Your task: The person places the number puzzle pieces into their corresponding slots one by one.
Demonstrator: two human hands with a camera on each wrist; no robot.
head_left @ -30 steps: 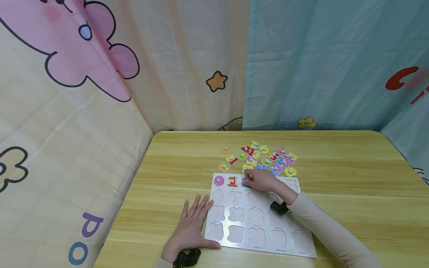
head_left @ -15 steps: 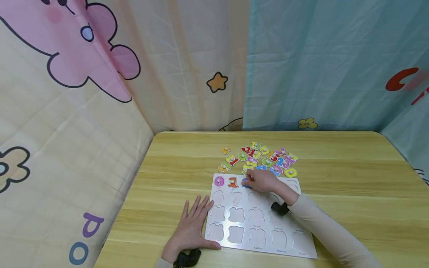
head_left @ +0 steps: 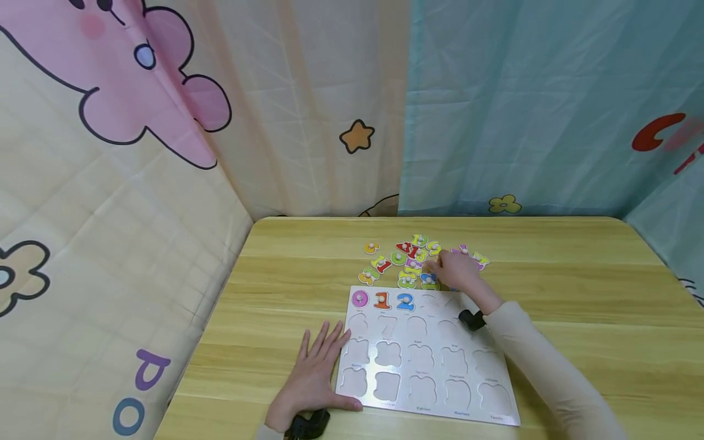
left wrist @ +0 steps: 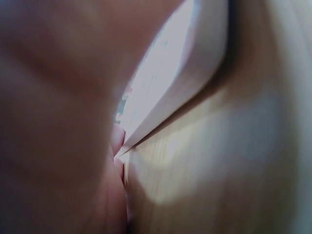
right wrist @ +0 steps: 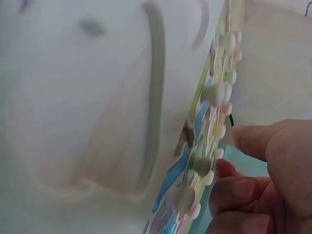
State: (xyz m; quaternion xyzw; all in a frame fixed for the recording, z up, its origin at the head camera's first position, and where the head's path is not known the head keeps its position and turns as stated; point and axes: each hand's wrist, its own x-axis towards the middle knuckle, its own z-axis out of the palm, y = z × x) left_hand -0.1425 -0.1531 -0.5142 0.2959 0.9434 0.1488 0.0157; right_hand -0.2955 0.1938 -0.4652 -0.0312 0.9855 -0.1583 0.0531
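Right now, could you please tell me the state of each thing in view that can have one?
Number board: lying on the table; first three top-row recesses filled, other visible ones bare.
Purple 0: in its recess.
Orange 1: in its recess.
Blue 2: in its recess.
Loose number pieces: unplaced, jumbled beyond the board.
Left hand: spread, touching the board's edge.
Right hand: over the loose pieces, thumb and forefinger apart.

The head view is bright, with glare on the board (head_left: 404, 366); both wrist views are dimmer, partly blurred.
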